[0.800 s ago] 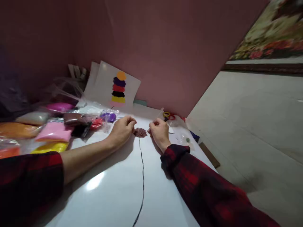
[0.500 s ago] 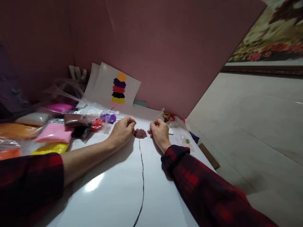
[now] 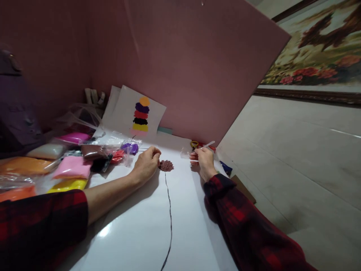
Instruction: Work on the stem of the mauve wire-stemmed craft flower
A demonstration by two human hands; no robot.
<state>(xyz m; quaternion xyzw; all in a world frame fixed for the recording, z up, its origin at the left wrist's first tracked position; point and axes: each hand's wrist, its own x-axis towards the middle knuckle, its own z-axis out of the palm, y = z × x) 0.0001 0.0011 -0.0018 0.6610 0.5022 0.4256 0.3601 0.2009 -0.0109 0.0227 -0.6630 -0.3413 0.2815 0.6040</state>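
"What's at the centre?"

"A ruffled brown piece [image 3: 167, 165], shaped like a flower head, lying on the white sheet [image 3: 135, 229]. From just below it a thin black line [image 3: 170, 210] wavers down toward the near side."

"And the left hand [image 3: 146, 165]?"

"Right at the brown piece's left edge, thumb and forefinger drawn close together. Whether they pinch a bit of it or merely rest against it, I can't tell."

"The right hand [image 3: 205, 162]?"

"Well apart from the piece, over to its right — it grips a pale stick [image 3: 209, 144], with one end poking out above the knuckles."

"Anything near that hand?"

"A yellow loop handle [image 3: 194, 143] just beyond the fingers, and a scrap of clear plastic [image 3: 184, 153] beside it."

"What about farther out?"

"On the left side, a crowd of bagged colours: a purple packet [image 3: 129, 148] nearest the left hand, then a red packet [image 3: 117, 156], with a pink packet [image 3: 72, 167] and a yellow packet [image 3: 67, 185] closer to the sleeve. Behind them a card [image 3: 158, 113] leans on the pink wall [image 3: 177, 56], bearing stacked coloured bands — an orange disc on top."
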